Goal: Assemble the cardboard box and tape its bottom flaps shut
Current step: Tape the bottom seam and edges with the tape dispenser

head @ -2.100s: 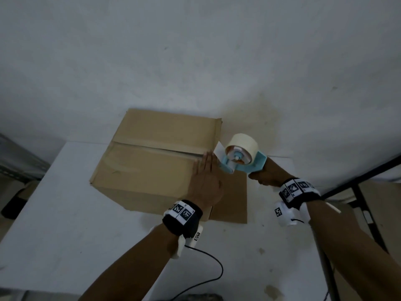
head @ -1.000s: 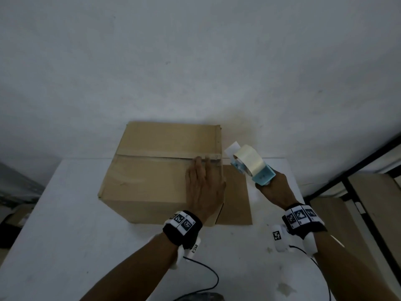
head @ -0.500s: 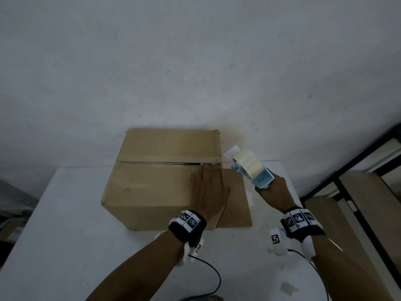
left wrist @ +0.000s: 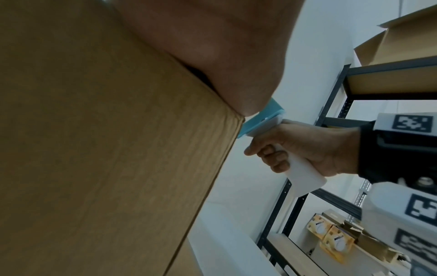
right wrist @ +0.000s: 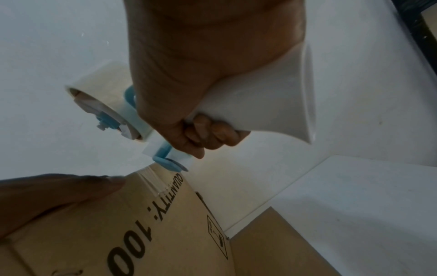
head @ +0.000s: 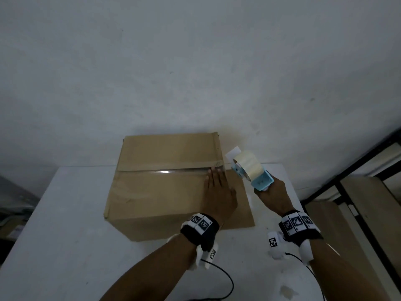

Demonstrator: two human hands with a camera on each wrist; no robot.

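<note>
A brown cardboard box (head: 160, 187) stands on the white table (head: 65, 246), its upturned flaps closed with clear tape along the seam (head: 162, 170). My left hand (head: 219, 192) lies flat on the box top near its right edge, fingertips at the seam; the left wrist view shows the palm (left wrist: 212, 46) pressing the box corner (left wrist: 118, 149). My right hand (head: 273, 196) grips the white handle of a blue tape dispenser (head: 249, 170) just right of the box; its roll (right wrist: 104, 89) hangs above the box's printed side (right wrist: 165, 224).
A loose box flap (head: 238, 198) lies flat on the table under the hands. A dark metal shelf rack (head: 358, 170) with cardboard stands to the right, holding small boxes (left wrist: 331, 239). A cable (head: 223, 279) trails from my left wrist. A white wall is close behind the box.
The right hand has drawn the dispenser off the box's right end and turned it. The left hand stays flat on the box top. The head view has tilted, so the box sits lower in frame.
</note>
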